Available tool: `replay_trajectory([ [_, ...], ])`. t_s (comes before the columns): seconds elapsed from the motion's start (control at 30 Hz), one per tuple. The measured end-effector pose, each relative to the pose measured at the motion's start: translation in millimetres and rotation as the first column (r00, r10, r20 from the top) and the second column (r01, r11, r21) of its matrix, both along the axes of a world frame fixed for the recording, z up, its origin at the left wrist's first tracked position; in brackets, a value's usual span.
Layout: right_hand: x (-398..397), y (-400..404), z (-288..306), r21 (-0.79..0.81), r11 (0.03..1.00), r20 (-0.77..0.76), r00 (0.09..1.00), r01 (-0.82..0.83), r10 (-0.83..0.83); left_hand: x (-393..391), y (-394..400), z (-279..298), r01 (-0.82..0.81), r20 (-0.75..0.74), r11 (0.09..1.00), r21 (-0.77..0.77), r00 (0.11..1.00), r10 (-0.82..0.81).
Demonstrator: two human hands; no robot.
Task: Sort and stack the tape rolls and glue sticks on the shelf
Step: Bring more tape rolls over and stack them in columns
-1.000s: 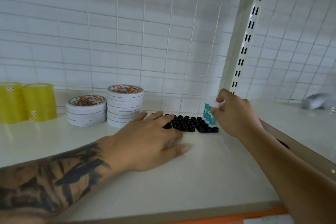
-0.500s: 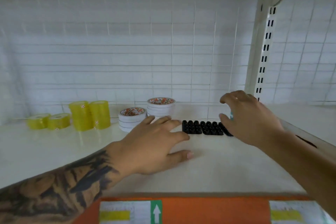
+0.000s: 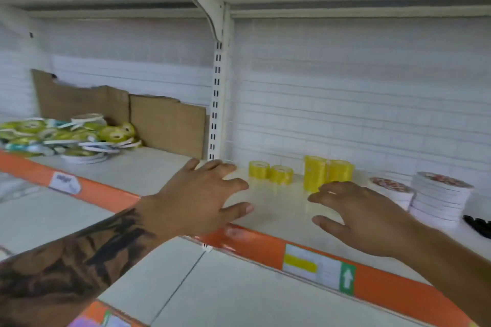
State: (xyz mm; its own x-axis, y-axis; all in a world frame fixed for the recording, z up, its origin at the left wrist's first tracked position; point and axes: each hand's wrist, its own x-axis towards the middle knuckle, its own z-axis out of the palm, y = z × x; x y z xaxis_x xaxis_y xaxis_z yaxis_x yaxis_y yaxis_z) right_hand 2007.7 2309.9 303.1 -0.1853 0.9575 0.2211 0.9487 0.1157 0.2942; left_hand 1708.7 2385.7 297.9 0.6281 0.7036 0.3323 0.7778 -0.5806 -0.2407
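Shelf stock: tape rolls, two empty hands over the shelf (image 3: 279, 210).
Yellow tape rolls (image 3: 300, 174) stand centre-right of the frame; white tape stacks (image 3: 435, 198) sit right of them; black glue-stick caps (image 3: 478, 224) show at the right edge; loose tape pile (image 3: 66, 135) lies at the left before cardboard (image 3: 164, 125). Left hand (image 3: 196, 199) and right hand (image 3: 364, 218), fingers spread and relaxed, grasp nothing. Orange shelf edge (image 3: 255, 244) carries a price label (image 3: 316, 265).

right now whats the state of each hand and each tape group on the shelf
left hand: open, empty, fingers spread over the shelf
right hand: open, empty, fingers loosely bent
short yellow tape rolls: upright, side by side
tall yellow tape stacks: upright, side by side
white flat tape rolls: two neat stacks
mixed tape heap: loose, unsorted
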Motion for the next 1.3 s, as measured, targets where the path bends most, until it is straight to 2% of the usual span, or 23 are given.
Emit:
replay_trajectory([
  [0.17,-102.0,69.2,-7.6,-0.006,0.995,0.021,0.995,-0.100,0.100,-120.1,33.8,-15.7,-0.122,0.046,0.991,-0.058,0.991,0.125],
  [0.33,-189.4,123.6,-10.1,-0.015,0.972,0.061,0.970,-0.234,0.235,-204.4,64.5,-21.2,-0.226,0.095,0.970,-0.090,0.968,0.234],
  [0.5,-254.4,183.8,-9.9,-0.015,0.928,0.094,0.924,-0.371,0.371,-263.3,93.5,-27.1,-0.309,0.152,0.942,-0.128,0.933,0.327],
  [0.57,-276.7,211.8,-7.0,0.036,0.893,0.111,0.889,-0.450,0.443,-282.2,109.6,-23.9,-0.341,0.152,0.932,-0.122,0.922,0.357],
  [0.67,-313.8,251.0,-0.9,0.023,0.864,0.210,0.848,-0.502,0.487,-306.5,134.0,-16.2,-0.387,0.141,0.914,-0.123,0.904,0.403],
  [0.77,-347.3,288.1,1.7,0.031,0.830,0.216,0.815,-0.557,0.538,-324.1,161.6,-11.5,-0.428,0.112,0.895,-0.124,0.890,0.441],
  [0.9,-380.8,335.6,-6.3,0.023,0.809,0.150,0.802,-0.588,0.579,-337.7,202.6,-8.3,-0.436,0.118,0.893,-0.112,0.886,0.448],
  [1.07,-408.3,372.6,-18.9,0.038,0.799,-0.016,0.800,-0.600,0.600,-354.6,251.4,-5.5,-0.414,0.181,0.894,-0.171,0.879,0.441],
  [1.3,-436.9,388.5,-24.4,0.021,0.840,-0.315,0.794,-0.542,0.520,-379.3,300.7,-14.1,-0.238,0.214,0.957,-0.168,0.938,0.271],
])
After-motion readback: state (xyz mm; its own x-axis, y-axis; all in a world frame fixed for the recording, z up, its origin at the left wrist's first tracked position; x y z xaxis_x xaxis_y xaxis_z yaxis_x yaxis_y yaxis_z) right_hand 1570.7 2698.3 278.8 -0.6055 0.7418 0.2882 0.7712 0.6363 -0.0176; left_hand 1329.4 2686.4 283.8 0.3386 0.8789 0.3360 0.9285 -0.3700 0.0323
